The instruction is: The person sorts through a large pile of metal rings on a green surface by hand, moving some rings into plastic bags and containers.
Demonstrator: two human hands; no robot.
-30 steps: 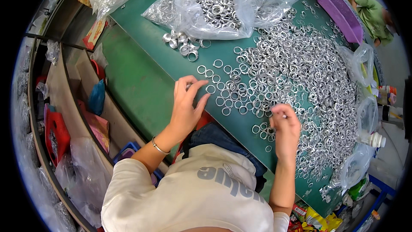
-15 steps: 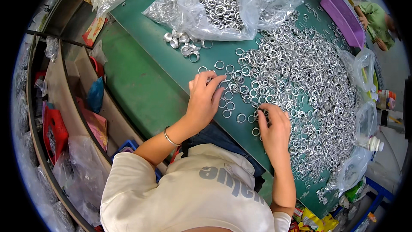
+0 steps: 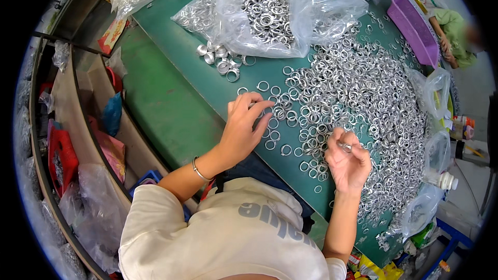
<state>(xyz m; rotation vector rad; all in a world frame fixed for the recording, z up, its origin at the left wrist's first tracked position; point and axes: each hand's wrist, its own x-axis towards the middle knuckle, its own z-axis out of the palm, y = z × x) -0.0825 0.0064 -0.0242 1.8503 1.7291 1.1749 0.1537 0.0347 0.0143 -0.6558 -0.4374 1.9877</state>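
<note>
Many small silver metal rings [image 3: 384,93] lie in a wide heap on the green table [image 3: 179,54], thinning out to loose single rings at its left edge. Over the heap's near-left side, my right hand [image 3: 348,161] is turned palm up, with a silver ring [image 3: 345,147] pinched between thumb and curled fingers. My left hand [image 3: 241,129] is at the loose rings, fingers bent and thumb apart from the index finger. A bit of silver metal, seemingly a ring, shows among its fingers; the rest of that grip is hidden.
A clear plastic bag [image 3: 231,26] full of rings stands at the back, with wider silver bands [image 3: 223,65] beside it. A purple bin [image 3: 413,28] is at the far right, near another person in green [image 3: 451,31]. Curved shelving [image 3: 98,119] runs along the left.
My right hand has lifted off the rings, moved right and turned palm up, now showing a ring in its fingers. My left hand has stayed nearly in place.
</note>
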